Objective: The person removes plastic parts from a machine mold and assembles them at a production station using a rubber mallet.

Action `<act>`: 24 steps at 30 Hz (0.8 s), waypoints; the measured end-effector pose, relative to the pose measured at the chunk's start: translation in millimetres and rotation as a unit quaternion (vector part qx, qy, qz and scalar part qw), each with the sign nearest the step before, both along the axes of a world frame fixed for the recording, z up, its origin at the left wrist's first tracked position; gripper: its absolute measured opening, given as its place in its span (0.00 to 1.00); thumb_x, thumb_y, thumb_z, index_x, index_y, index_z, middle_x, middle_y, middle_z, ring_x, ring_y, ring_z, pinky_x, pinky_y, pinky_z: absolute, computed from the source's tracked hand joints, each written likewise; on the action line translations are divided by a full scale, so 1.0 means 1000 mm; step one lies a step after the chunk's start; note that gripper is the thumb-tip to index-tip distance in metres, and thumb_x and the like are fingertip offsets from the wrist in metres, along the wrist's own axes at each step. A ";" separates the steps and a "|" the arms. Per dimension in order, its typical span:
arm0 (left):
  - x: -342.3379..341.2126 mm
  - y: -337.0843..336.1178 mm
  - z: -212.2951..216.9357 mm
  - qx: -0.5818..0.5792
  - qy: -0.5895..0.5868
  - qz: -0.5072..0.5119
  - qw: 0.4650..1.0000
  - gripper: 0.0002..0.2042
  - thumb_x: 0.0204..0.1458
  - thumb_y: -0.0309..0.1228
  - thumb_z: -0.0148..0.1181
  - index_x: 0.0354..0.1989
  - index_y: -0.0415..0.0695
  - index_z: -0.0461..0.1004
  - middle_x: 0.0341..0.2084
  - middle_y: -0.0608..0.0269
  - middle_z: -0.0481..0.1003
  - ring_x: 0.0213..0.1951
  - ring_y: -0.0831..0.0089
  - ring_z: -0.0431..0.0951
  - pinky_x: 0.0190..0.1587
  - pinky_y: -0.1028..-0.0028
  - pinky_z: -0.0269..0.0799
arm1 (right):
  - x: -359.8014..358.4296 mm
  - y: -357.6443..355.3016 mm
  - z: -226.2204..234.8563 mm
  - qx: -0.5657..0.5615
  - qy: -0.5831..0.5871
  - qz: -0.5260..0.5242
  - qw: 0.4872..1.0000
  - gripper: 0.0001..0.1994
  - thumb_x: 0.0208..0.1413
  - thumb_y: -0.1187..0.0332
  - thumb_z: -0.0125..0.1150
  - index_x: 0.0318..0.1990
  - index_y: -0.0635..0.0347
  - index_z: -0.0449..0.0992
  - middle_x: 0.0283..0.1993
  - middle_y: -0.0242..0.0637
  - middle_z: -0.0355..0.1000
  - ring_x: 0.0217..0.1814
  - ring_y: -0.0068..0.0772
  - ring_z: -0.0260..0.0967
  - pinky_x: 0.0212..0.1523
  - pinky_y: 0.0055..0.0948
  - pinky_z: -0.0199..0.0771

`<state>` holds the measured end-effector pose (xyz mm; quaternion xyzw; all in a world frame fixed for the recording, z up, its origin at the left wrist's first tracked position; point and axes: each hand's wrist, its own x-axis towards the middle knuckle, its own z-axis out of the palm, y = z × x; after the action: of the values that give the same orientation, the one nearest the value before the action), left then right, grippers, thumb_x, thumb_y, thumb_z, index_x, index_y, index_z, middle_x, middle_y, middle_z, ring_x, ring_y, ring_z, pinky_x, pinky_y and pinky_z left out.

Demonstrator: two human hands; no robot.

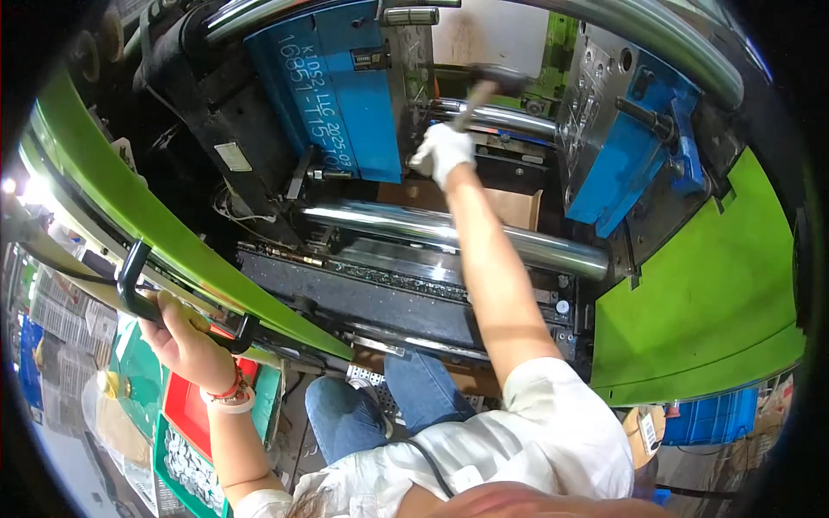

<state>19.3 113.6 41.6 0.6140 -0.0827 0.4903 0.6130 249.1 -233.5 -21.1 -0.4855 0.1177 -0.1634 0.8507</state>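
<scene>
My right hand [449,151], in a white glove, reaches into the machine opening with its fingers closed around the handle of a hammer [476,102]. The dark hammer head is raised and smeared by motion. To the left of that hand stands one blue mould half [350,108] with white handwriting on it. The other blue mould half [617,151] is at the right, its steel face turned inward. My bare left hand [188,347] is wrapped around the black handle [134,276] on the green machine door [160,220].
A thick polished bar [380,220] crosses the opening below my right forearm; cardboard [509,204] lies behind it. A green panel [699,298] borders the right side. Near my left forearm are a red tray [184,406] and a green tray [162,470] holding small grey parts. A blue crate [712,419] stands lower right.
</scene>
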 end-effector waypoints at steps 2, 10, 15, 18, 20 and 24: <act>0.003 0.008 -0.003 -0.006 -0.008 -0.010 1.000 0.04 0.59 0.25 0.47 0.39 0.40 0.67 0.18 0.74 0.62 0.16 0.89 0.55 0.18 0.84 0.48 | 0.002 0.025 -0.006 -0.033 0.039 0.076 0.996 0.05 0.47 0.75 0.55 0.30 0.64 0.66 0.16 0.37 0.64 0.13 0.34 0.64 0.15 0.36 0.67; -0.003 0.008 0.004 0.004 0.004 -0.009 1.000 0.03 0.60 0.25 0.47 0.39 0.40 0.67 0.16 0.74 0.61 0.15 0.88 0.55 0.17 0.84 0.47 | -0.005 -0.026 0.005 0.094 -0.034 -0.045 0.994 0.06 0.48 0.75 0.53 0.21 0.60 0.67 0.14 0.35 0.62 0.12 0.34 0.62 0.14 0.33 0.66; 0.000 0.001 0.003 -0.005 0.010 0.014 1.000 0.04 0.60 0.25 0.47 0.38 0.40 0.67 0.16 0.74 0.60 0.15 0.89 0.54 0.17 0.83 0.46 | 0.016 -0.006 -0.025 0.090 -0.017 0.018 0.996 0.07 0.46 0.72 0.57 0.28 0.67 0.67 0.17 0.40 0.66 0.14 0.38 0.66 0.18 0.38 0.70; -0.004 0.006 0.000 -0.007 0.016 -0.002 1.000 0.04 0.59 0.25 0.47 0.39 0.39 0.67 0.16 0.75 0.58 0.16 0.88 0.53 0.19 0.83 0.47 | 0.001 0.006 -0.012 0.024 0.000 0.123 0.992 0.05 0.41 0.74 0.56 0.24 0.66 0.67 0.14 0.41 0.64 0.13 0.39 0.65 0.16 0.36 0.68; -0.003 0.004 0.000 -0.006 0.019 0.008 1.000 0.05 0.59 0.25 0.47 0.39 0.38 0.67 0.15 0.75 0.58 0.16 0.87 0.53 0.19 0.83 0.48 | -0.004 -0.023 -0.009 0.006 -0.001 0.119 0.993 0.04 0.49 0.72 0.56 0.25 0.60 0.69 0.15 0.36 0.64 0.11 0.33 0.62 0.14 0.32 0.66; -0.005 0.004 -0.002 0.017 0.017 0.047 0.999 0.10 0.60 0.30 0.49 0.45 0.36 0.69 0.14 0.75 0.56 0.17 0.86 0.52 0.21 0.83 0.48 | -0.001 -0.041 -0.004 0.106 -0.028 0.022 0.994 0.05 0.50 0.73 0.54 0.25 0.60 0.66 0.14 0.33 0.61 0.14 0.32 0.63 0.14 0.32 0.65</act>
<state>14.7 117.7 39.5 0.6359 -0.0521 0.5066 0.5799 248.2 -274.0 -25.1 -0.3898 0.0997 -0.1447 0.9040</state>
